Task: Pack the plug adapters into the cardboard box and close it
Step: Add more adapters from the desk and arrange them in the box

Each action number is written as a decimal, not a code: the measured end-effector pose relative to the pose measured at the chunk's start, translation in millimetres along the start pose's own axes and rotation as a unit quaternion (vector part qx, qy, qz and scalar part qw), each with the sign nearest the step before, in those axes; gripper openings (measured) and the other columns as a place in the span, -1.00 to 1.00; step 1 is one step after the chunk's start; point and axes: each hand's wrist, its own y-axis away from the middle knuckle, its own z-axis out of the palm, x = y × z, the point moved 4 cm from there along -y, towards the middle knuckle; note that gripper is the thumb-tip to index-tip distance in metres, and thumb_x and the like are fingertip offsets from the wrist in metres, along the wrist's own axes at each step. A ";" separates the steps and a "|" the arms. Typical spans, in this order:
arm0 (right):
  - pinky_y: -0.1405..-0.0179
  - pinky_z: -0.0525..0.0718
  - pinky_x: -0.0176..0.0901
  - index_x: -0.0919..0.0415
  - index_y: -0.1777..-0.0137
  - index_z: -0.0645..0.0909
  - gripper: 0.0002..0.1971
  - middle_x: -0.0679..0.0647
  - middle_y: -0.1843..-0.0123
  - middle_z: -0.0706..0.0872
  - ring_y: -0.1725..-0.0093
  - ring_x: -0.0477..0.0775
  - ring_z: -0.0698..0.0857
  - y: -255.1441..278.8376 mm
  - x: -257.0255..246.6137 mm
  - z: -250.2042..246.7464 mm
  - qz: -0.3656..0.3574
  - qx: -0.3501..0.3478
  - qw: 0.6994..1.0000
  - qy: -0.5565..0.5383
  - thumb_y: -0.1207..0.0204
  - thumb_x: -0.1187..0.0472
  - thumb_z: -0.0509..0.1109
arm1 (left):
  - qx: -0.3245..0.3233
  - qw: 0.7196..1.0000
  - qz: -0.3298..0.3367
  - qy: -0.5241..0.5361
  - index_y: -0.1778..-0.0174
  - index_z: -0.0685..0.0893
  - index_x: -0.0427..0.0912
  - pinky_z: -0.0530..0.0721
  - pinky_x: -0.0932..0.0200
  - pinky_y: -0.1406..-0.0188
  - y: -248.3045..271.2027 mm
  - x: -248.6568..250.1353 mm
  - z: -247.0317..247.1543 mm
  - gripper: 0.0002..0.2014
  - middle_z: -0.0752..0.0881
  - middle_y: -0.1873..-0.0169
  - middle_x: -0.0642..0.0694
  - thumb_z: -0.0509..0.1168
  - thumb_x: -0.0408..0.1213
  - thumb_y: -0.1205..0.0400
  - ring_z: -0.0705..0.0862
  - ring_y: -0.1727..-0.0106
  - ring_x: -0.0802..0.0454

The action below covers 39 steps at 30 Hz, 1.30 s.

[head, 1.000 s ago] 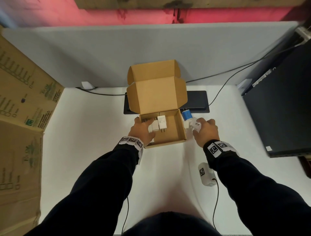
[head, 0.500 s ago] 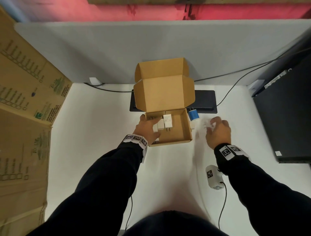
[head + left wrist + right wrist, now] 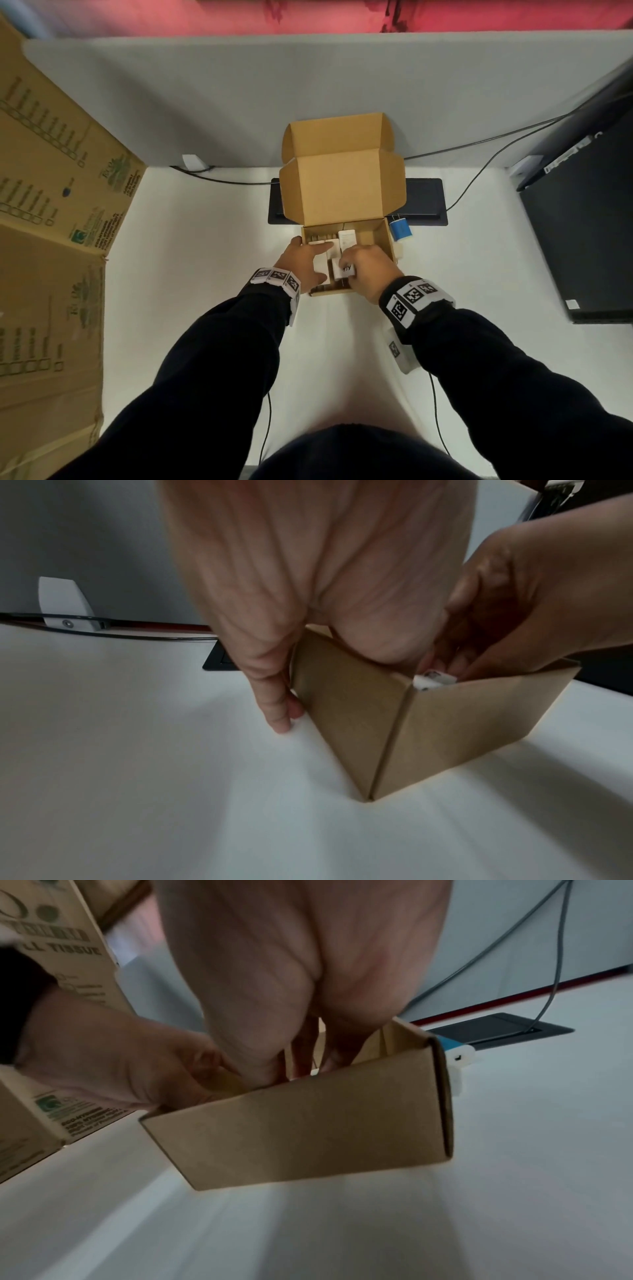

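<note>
The small cardboard box (image 3: pixel 383 236) stands open mid-table with its lid (image 3: pixel 342 185) upright. Several white plug adapters (image 3: pixel 347 236) lie inside. My left hand (image 3: pixel 299 262) grips the box's left wall (image 3: pixel 342 696): one finger (image 3: pixel 277 712) runs down outside to the table, and the others reach over the rim onto the adapters. Over the near part of the box, my right hand (image 3: pixel 368 270) holds a white adapter (image 3: pixel 345 270), also seen in the left wrist view (image 3: pixel 433 679). A blue adapter (image 3: pixel 399 229) stands on the table just right of the box (image 3: pixel 308 1123).
A large printed carton (image 3: pixel 51 222) walls off the left side. A black cable hatch (image 3: pixel 424 202) lies behind the box, with cables running to a black case (image 3: pixel 582 233) on the right. A white tagged device (image 3: pixel 400 353) with a cord sits under my right forearm.
My right hand has come left from the table beside the box and now sits over the box with the white adapter. The left hand has stayed on the box's left wall.
</note>
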 end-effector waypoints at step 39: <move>-0.55 0.47 -0.02 0.26 -0.53 0.47 -0.43 0.18 -0.62 0.21 -0.51 0.27 0.48 -12.7 14.2 -2.9 0.065 -0.044 0.997 0.015 -0.50 0.47 0.37 | 0.068 0.995 -0.071 0.018 -0.58 0.47 0.26 0.53 -0.07 -0.46 1.4 10.8 15.2 -0.33 0.47 -0.48 -0.15 0.48 0.14 -0.53 0.54 -0.46 -0.25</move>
